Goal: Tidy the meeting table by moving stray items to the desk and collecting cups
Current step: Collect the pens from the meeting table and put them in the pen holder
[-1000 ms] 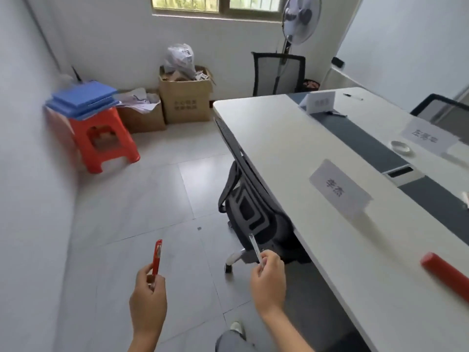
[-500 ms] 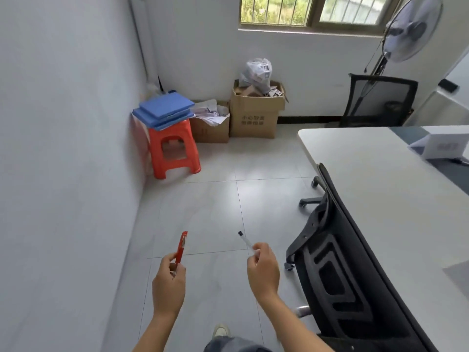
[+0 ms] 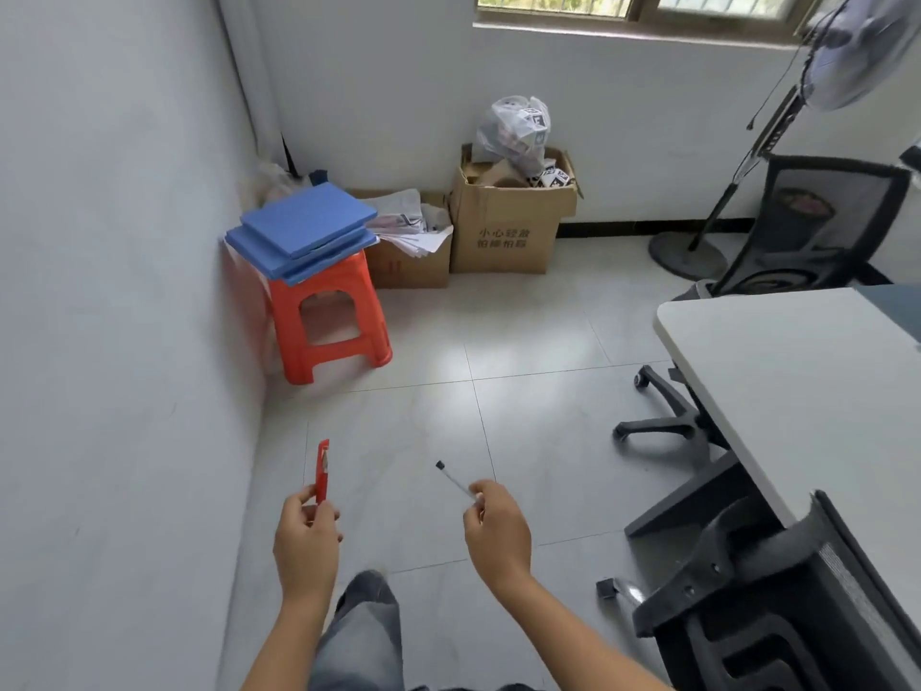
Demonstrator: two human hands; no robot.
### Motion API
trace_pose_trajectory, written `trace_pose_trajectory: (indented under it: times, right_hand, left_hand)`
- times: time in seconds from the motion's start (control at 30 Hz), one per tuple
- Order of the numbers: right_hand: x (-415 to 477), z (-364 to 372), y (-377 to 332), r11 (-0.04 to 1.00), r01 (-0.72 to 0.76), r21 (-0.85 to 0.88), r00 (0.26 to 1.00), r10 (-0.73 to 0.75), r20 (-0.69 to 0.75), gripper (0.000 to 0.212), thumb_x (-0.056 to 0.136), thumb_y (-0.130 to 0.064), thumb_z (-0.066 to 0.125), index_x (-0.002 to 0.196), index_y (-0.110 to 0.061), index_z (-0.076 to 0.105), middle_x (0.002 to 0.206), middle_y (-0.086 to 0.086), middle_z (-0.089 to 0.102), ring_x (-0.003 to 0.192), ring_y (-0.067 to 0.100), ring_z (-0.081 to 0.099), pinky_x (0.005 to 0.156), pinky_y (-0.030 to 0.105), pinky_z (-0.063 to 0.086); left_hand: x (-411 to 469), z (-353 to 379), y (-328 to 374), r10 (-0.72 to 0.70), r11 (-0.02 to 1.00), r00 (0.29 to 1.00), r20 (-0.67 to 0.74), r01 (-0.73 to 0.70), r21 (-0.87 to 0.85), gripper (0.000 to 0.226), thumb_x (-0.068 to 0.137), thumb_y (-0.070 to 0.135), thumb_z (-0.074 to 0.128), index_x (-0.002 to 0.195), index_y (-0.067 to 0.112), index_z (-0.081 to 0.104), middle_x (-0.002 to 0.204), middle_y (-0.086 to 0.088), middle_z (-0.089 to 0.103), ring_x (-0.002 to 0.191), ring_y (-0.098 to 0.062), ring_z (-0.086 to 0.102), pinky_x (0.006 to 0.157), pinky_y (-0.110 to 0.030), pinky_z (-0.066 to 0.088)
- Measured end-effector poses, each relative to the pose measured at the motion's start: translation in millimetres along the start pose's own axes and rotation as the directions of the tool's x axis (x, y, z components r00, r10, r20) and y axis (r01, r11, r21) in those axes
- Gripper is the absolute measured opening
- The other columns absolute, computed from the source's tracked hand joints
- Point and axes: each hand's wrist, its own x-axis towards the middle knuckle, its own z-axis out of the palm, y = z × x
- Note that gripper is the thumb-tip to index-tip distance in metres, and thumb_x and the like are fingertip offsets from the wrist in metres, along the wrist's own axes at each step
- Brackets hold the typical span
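My left hand (image 3: pixel 306 538) pinches a red utility knife (image 3: pixel 322 471) that points upward over the tiled floor. My right hand (image 3: pixel 496 531) pinches a clear pen with a black cap (image 3: pixel 454 481), its tip angled up and to the left. Both hands are held out in front of me, apart from each other. The white meeting table (image 3: pixel 797 371) shows only its near corner at the right edge. No cups are in view.
A black office chair (image 3: pixel 777 595) stands tucked against the table at lower right. An orange stool (image 3: pixel 329 321) stacked with blue boards sits by the left wall. Two cardboard boxes (image 3: pixel 508 231) line the far wall, with a standing fan (image 3: pixel 847 47) and another chair (image 3: pixel 817 221) at the right.
The view has swung left, away from the table top toward the room's corner. The name cards and the red item on the table have left the frame. Both hands keep hold of their items.
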Motion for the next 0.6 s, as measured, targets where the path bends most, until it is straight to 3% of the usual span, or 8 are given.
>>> trace_pose_trajectory:
  times: [0.1, 0.2, 0.33, 0.47, 0.53, 0.6]
  right_hand:
    - [52.6, 9.1, -33.6, 0.997, -0.077, 0.018, 0.996, 0.078, -0.049, 0.023, 0.088, -0.009, 0.043, 0.108, -0.012, 0.055, 0.088, -0.006, 0.050, 0.079, 0.014, 0.047, 0.067, 0.023, 0.036]
    - [91.2, 8.3, -60.0, 0.990, -0.139, 0.024, 0.986, 0.141, -0.087, 0.022, 0.088, -0.009, 0.042, 0.106, -0.010, 0.055, 0.090, -0.001, 0.054, 0.079, 0.015, 0.046, 0.067, 0.024, 0.037]
    - [127.1, -2.0, -59.3, 0.957, -0.291, -0.004, 0.948, 0.287, -0.139, 0.023, 0.088, -0.010, 0.040, 0.106, -0.010, 0.054, 0.103, 0.005, 0.061, 0.079, 0.013, 0.043, 0.066, 0.023, 0.032]
    - [170.2, -25.4, -35.2, 0.873, -0.480, 0.087, 0.837, 0.485, -0.251, 0.025, 0.089, -0.010, 0.038, 0.109, -0.011, 0.053, 0.111, 0.003, 0.061, 0.091, 0.018, 0.053, 0.070, 0.027, 0.040]
    - [203.5, -38.9, -24.6, 0.850, -0.509, 0.137, 0.797, 0.526, -0.296, 0.024, 0.089, -0.009, 0.038, 0.109, -0.011, 0.053, 0.111, 0.002, 0.061, 0.097, 0.020, 0.055, 0.075, 0.029, 0.044]
    - [244.9, -54.9, -13.8, 0.844, -0.506, 0.177, 0.778, 0.535, -0.329, 0.024, 0.090, -0.009, 0.038, 0.109, -0.011, 0.053, 0.109, 0.003, 0.062, 0.091, 0.018, 0.054, 0.070, 0.027, 0.041]
  left_hand:
    - [78.1, 9.4, 43.3, 0.022, 1.000, 1.000, 0.016, -0.021, -0.022, 0.026, 0.090, 0.005, 0.040, 0.112, -0.004, 0.051, 0.080, -0.012, 0.055, 0.058, -0.017, 0.047, 0.053, -0.025, 0.037]
    - [143.0, 32.5, 90.3, 0.054, 0.996, 0.998, 0.045, -0.051, -0.079, 0.028, 0.088, 0.005, 0.041, 0.113, -0.005, 0.050, 0.069, -0.003, 0.051, 0.051, -0.010, 0.048, 0.052, -0.025, 0.035]
    - [182.7, 99.0, 115.2, 0.062, 0.998, 0.974, 0.220, -0.053, -0.044, 0.026, 0.090, 0.007, 0.041, 0.113, -0.003, 0.050, 0.073, -0.009, 0.050, 0.054, -0.016, 0.043, 0.052, -0.026, 0.034]
    - [186.6, 173.5, 124.4, 0.024, 0.997, 0.872, 0.488, -0.056, 0.052, 0.023, 0.089, 0.002, 0.041, 0.108, 0.001, 0.052, 0.070, -0.006, 0.053, 0.056, -0.017, 0.045, 0.051, -0.026, 0.035]
    - [195.5, 215.8, 137.8, 0.035, 0.993, 0.824, 0.565, -0.090, 0.070, 0.019, 0.089, 0.002, 0.041, 0.105, 0.004, 0.052, 0.070, -0.006, 0.053, 0.057, -0.017, 0.046, 0.052, -0.026, 0.035]
    - [210.0, 261.9, 159.1, 0.070, 0.988, 0.797, 0.600, -0.138, 0.068, 0.016, 0.090, 0.003, 0.041, 0.102, 0.008, 0.050, 0.071, -0.005, 0.054, 0.058, -0.017, 0.046, 0.052, -0.025, 0.035]
